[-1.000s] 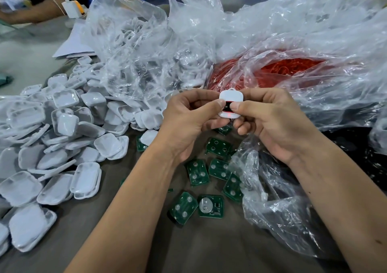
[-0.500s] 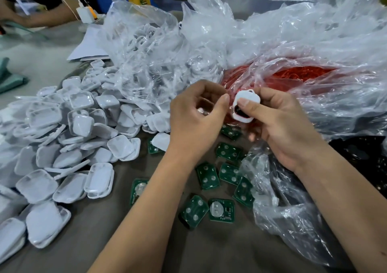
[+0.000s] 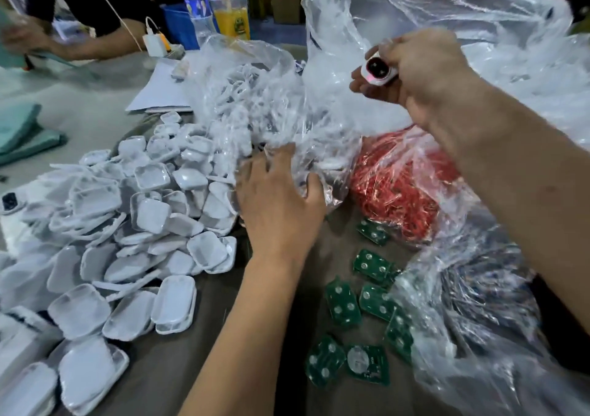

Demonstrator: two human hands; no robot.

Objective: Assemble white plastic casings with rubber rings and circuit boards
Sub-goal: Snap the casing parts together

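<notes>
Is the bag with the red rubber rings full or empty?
Full, or close to it. The clear bag bulges with a thick tangle of red rubber rings pressed against its plastic. How deep the heap goes cannot be told.

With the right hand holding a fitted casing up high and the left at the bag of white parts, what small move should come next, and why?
Probably the left hand picks one white part from the clear bag: its spread fingers rest at the bag's mouth holding nothing, while the right hand grips the casing, apparently already fitted.

Probably an assembly workshop: heaped white casings, bagged parts
</notes>
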